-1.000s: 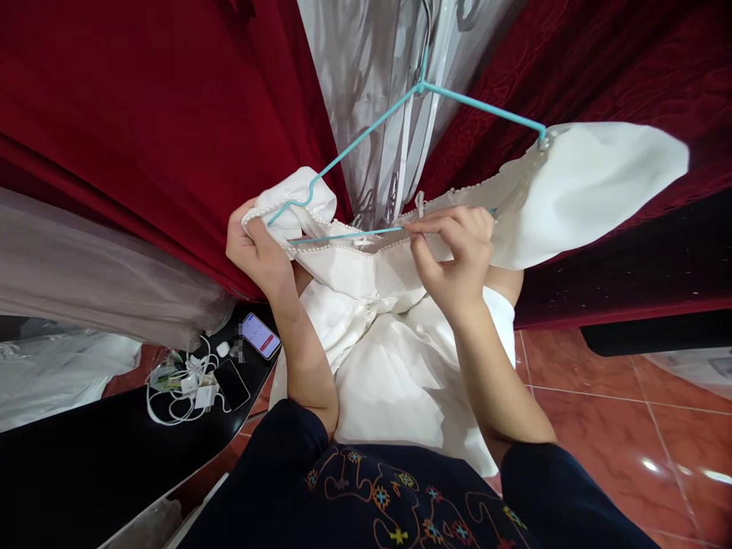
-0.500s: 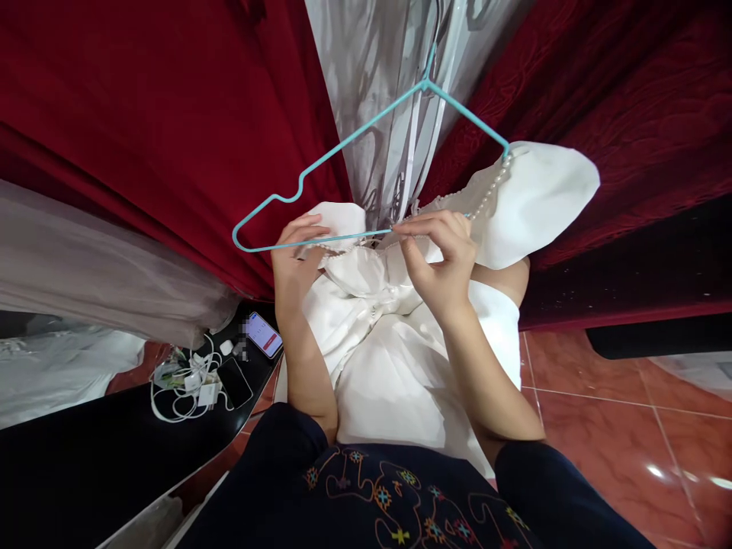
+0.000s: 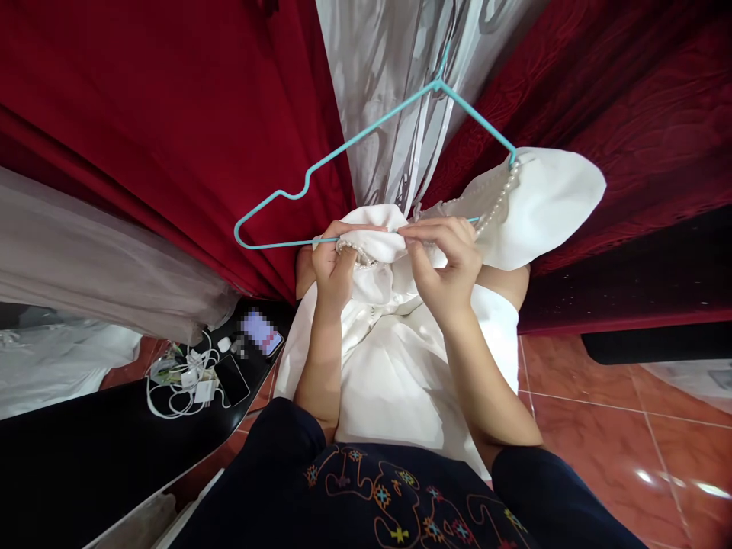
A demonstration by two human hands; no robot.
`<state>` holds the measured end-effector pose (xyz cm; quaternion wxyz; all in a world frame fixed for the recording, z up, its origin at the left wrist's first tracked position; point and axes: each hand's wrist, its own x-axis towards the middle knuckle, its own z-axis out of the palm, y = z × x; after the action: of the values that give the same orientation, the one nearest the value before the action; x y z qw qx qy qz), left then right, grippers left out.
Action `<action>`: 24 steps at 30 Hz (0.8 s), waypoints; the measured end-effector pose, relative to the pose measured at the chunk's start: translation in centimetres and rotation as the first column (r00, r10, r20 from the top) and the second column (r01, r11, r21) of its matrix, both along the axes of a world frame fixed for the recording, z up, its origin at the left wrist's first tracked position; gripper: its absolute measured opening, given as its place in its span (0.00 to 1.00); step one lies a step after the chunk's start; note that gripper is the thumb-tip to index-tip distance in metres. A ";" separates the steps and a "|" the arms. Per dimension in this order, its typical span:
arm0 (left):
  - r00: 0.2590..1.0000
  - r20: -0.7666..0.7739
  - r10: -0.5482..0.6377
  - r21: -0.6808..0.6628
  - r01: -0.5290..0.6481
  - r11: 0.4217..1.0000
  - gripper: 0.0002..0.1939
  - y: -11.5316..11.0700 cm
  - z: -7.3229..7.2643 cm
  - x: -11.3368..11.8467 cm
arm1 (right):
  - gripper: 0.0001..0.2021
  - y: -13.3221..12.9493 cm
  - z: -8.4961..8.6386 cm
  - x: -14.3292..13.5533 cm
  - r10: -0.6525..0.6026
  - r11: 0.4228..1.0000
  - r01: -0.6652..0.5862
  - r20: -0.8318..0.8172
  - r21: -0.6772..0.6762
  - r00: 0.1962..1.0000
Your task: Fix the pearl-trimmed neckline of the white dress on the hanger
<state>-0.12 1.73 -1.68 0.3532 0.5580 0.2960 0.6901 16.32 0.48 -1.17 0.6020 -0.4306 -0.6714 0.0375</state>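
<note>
A light blue hanger [image 3: 366,131] hangs by its hook before white fabric strips. The white dress [image 3: 400,381] lies over my lap, and one of its puffed pieces [image 3: 552,198], edged with pearl beads [image 3: 499,204], is on the hanger's right end. My left hand [image 3: 337,267] grips another white beaded piece [image 3: 377,242] against the hanger's bottom bar, thumb beside the beads. My right hand [image 3: 447,259] pinches at the bar, its fingertips touching that piece's right edge. The hanger's left end is bare.
On the left, a black table [image 3: 74,450] holds a lit phone [image 3: 261,332], a dark phone [image 3: 232,380] and tangled white cables [image 3: 181,385]. Red curtains [image 3: 171,99] hang on both sides. Red floor tiles [image 3: 583,412] show at the right.
My left hand has moved right along the bottom bar, bringing the left beaded piece to my right fingertips and over the bar. The hanger has shifted slightly right in view.
</note>
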 end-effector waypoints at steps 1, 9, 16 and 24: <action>1.000 0.005 0.012 -0.024 -0.012 1.000 0.15 0.0 -0.1 0.0 | 0.07 -0.2 0.1 0.0 0.016 1.000 -0.016 0.012 -0.004 1.000; 0.994 0.101 0.045 -0.047 -0.040 0.998 0.14 0.5 -0.5 -0.1 | 0.12 0.2 1.5 3.8 -0.163 0.957 0.189 -0.129 0.220 0.978; 0.995 0.100 0.003 -0.054 0.002 0.999 0.15 0.4 -0.8 -0.9 | 0.32 4.0 -0.7 8.7 -0.214 0.966 0.202 0.061 0.161 0.975; 1.000 0.020 0.021 -0.035 -0.020 0.999 0.16 0.2 0.2 -2.5 | 0.12 4.1 0.8 8.2 -0.215 0.976 0.216 -0.221 -0.020 0.951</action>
<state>-2.61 1.94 -1.49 0.3586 0.5418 0.3099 0.6941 24.48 4.54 -0.34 0.6747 -0.4931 -0.5489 0.0177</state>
